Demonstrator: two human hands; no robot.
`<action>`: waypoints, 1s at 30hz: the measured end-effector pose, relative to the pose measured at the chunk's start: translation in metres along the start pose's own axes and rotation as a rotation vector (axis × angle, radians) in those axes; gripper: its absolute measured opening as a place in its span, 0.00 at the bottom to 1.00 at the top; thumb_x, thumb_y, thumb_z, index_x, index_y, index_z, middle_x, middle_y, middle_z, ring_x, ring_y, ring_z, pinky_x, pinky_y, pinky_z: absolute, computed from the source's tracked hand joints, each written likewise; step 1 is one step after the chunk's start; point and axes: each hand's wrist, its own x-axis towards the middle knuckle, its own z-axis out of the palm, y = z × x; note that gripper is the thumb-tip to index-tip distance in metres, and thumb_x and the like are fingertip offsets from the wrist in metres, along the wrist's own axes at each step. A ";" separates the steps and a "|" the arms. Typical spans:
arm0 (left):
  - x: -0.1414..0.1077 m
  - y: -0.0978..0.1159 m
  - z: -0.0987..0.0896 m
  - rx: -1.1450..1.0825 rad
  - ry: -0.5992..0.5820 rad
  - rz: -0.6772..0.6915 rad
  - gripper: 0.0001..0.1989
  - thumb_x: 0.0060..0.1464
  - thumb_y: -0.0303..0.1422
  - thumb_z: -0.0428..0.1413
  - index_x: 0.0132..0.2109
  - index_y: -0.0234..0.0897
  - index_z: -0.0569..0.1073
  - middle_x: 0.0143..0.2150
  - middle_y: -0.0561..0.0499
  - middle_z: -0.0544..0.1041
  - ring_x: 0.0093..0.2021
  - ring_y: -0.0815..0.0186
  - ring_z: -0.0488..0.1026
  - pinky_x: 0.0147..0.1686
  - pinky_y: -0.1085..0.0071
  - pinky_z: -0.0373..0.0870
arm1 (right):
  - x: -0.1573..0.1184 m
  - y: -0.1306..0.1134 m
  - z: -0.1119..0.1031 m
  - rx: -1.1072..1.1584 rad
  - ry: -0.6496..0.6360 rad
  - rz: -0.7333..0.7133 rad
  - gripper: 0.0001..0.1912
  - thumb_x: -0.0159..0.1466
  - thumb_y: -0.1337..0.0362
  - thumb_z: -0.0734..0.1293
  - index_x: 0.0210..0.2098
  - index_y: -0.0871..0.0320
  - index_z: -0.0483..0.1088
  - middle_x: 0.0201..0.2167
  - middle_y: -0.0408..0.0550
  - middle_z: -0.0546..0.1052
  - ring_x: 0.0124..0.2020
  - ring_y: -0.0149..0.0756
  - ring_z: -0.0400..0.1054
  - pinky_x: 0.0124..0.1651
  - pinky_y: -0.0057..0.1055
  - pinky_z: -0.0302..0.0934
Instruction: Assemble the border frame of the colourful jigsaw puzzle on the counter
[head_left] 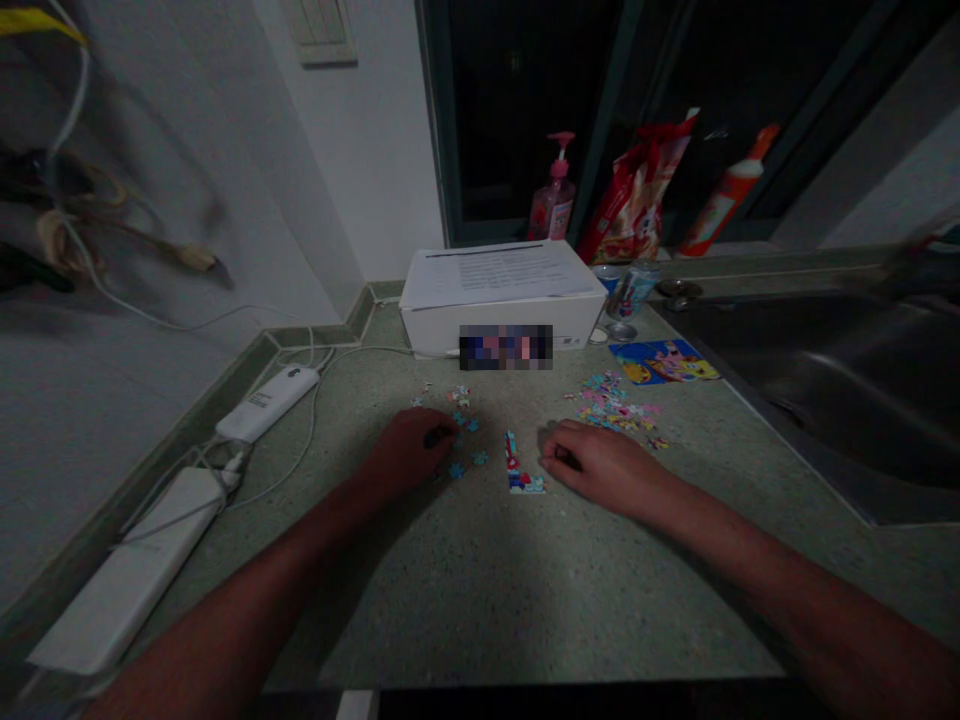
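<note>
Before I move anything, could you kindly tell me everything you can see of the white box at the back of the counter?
The white box is a low rectangular carton, cardboard by its look, lying flat on the speckled counter below the dark window. Printed sheets of paper lie on its top and overhang slightly. A blurred patch hides part of its front face, and a white cable reaches its lower front edge.

Speckled countertop (465, 620): puzzle pieces (607, 405) (scattered), white box (435, 330).
</note>
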 end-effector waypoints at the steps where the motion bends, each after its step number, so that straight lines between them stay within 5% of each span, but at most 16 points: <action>1: 0.000 0.000 0.000 -0.001 0.001 0.000 0.10 0.62 0.32 0.57 0.45 0.45 0.83 0.46 0.46 0.86 0.47 0.53 0.82 0.55 0.50 0.76 | 0.000 0.000 0.000 0.004 0.001 0.000 0.05 0.69 0.68 0.67 0.37 0.54 0.73 0.36 0.46 0.78 0.36 0.37 0.72 0.40 0.33 0.59; 30: 0.000 0.004 0.000 -0.060 -0.005 -0.010 0.09 0.62 0.31 0.58 0.45 0.44 0.83 0.46 0.47 0.85 0.48 0.54 0.81 0.56 0.53 0.74 | 0.001 -0.001 -0.001 -0.014 0.010 0.007 0.05 0.69 0.68 0.68 0.35 0.54 0.73 0.35 0.45 0.78 0.34 0.36 0.72 0.38 0.33 0.59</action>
